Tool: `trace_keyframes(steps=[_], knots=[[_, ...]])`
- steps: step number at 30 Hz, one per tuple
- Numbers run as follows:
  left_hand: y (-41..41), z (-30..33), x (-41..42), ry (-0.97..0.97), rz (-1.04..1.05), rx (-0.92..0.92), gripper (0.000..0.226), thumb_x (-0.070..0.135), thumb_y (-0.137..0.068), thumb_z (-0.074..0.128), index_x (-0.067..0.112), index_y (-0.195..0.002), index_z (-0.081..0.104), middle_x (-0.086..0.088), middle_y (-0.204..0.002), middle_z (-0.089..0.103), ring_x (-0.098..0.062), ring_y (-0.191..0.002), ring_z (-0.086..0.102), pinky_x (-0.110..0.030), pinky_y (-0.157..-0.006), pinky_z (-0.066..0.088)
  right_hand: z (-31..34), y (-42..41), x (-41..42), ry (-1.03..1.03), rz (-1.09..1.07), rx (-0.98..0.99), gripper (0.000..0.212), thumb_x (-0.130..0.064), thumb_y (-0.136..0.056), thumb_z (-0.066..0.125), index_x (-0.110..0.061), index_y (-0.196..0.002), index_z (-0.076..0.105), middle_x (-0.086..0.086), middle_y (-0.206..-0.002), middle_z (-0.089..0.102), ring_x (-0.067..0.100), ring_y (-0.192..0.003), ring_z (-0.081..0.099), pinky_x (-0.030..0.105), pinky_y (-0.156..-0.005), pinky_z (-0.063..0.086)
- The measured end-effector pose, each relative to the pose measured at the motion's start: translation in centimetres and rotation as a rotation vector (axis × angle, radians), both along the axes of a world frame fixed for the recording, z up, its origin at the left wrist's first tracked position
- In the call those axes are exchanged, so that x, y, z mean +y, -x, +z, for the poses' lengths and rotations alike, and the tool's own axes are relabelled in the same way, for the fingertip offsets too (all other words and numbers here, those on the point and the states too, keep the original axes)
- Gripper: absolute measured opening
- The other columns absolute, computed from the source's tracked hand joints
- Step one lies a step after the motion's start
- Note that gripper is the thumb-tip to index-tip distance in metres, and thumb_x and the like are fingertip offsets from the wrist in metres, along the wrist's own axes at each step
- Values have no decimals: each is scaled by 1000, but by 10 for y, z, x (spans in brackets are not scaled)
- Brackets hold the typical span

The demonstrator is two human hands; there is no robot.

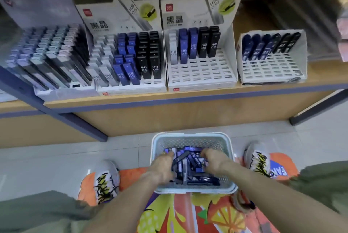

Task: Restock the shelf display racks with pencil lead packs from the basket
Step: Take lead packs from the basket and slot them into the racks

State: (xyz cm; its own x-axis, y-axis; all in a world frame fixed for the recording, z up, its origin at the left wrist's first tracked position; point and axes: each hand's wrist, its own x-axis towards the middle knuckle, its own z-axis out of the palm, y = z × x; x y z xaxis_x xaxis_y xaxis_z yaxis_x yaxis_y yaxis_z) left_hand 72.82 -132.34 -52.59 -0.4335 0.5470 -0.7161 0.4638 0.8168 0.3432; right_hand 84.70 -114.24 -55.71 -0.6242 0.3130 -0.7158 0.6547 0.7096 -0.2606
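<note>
Here, both hands work inside the basket at the lower middle of the frame.

Basket: pale plastic, mesh walls, on the floor between the person's shoes, below the shelf edge.

Packs: a loose heap of slim blue and black cases, lying crosswise over one another in the basket bottom.

Left hand: down among the packs on the left side of the heap, fingers bent into it; whether it already holds a pack I cannot tell.

Right hand: at the right side of the heap, fingers curled down onto the packs; its hold is hidden too.

Racks: four white ones across the upper half of the frame. The centre-left rack is nearly full. The centre-right rack has only its back rows filled, and the far-right rack one back row, with many open slots in front. The far-left rack is blurred.

Handling: the packs look light, stiff and smooth, so likely slippery when stacked. Best pinched across the long flat faces, several aligned together, then slid end-first into a slot.

Risk: a loose bundle may fan out and drop.
</note>
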Motion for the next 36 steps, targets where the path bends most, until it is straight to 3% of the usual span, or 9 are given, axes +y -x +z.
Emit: trace_keyframes(steps=[6, 10, 14, 16, 19, 25, 29, 33, 36], knots=[[-25, -52, 17, -96, 13, 7, 85, 21, -95, 71, 30, -161, 18, -11, -157, 39, -29, -147, 34, -37, -123, 27, -60, -6, 0, -72, 124, -92, 43, -12, -89, 66, -9, -129, 49, 16, -127, 62, 32, -118, 61, 36, -92, 52], [-30, -74, 25, -171, 14, 93, 82, 21, -97, 67, 35, -162, 17, -1, -165, 28, -23, -153, 24, -36, -126, 19, -84, -10, -4, -90, 158, -126, 46, -2, -94, 56, -7, -138, 46, 18, -130, 59, 33, -121, 58, 38, -96, 50], [-23, -87, 36, -120, -281, 150, 90, 4, -94, 60, 33, -163, 9, 7, -172, 0, -22, -158, -2, -44, -127, 14, -94, -11, -8, -110, 153, -76, 31, -3, -94, 56, -7, -125, 61, 16, -125, 63, 31, -117, 60, 35, -97, 50], [-19, -89, 39, -73, -358, 149, 90, 3, -93, 59, 32, -163, 10, 6, -172, 2, -23, -158, -2, -45, -127, 12, -95, -9, -8, -113, 94, 20, 22, -12, -95, 58, -10, -115, 67, 13, -120, 65, 30, -113, 61, 32, -95, 48], [-16, -93, 41, -7, -375, 218, 82, 9, -90, 64, 22, -161, 23, -3, -168, 19, -29, -153, 17, -44, -126, 18, -99, -7, -5, -125, -32, 254, 17, -16, -89, 64, -12, -105, 71, 10, -117, 56, 31, -111, 54, 33, -96, 43], [-14, -93, 38, 35, -267, 235, 76, 5, -90, 61, 17, -158, 29, -8, -155, 34, -29, -140, 33, -41, -120, 31, -100, 4, -9, -89, -88, 325, 20, -16, -90, 68, -12, -110, 69, 7, -135, 51, 31, -121, 46, 37, -102, 42], [-14, -99, 39, -20, -170, 208, 73, 6, -89, 65, 15, -156, 36, -6, -154, 35, -27, -139, 32, -40, -118, 35, -102, 12, -17, -57, -224, 342, 38, -19, -91, 70, -10, -124, 55, 9, -129, 51, 31, -115, 51, 37, -95, 42], [-16, -106, 45, -112, 35, 123, 64, -3, -92, 55, 12, -153, 43, -4, -153, 38, -24, -142, 29, -34, -121, 31, -109, 17, -15, 16, -359, 285, 61, -28, -87, 77, -6, -136, 48, 13, -135, 48, 32, -121, 53, 38, -101, 45], [-17, -112, 50, -142, 241, 13, 63, -6, -94, 51, 17, -152, 46, -3, -153, 39, -23, -145, 31, -34, -122, 30, -114, 22, -9, 37, -359, 233, 59, -36, -83, 81, -8, -129, 56, 11, -129, 48, 33, -110, 60, 36, -100, 48]])
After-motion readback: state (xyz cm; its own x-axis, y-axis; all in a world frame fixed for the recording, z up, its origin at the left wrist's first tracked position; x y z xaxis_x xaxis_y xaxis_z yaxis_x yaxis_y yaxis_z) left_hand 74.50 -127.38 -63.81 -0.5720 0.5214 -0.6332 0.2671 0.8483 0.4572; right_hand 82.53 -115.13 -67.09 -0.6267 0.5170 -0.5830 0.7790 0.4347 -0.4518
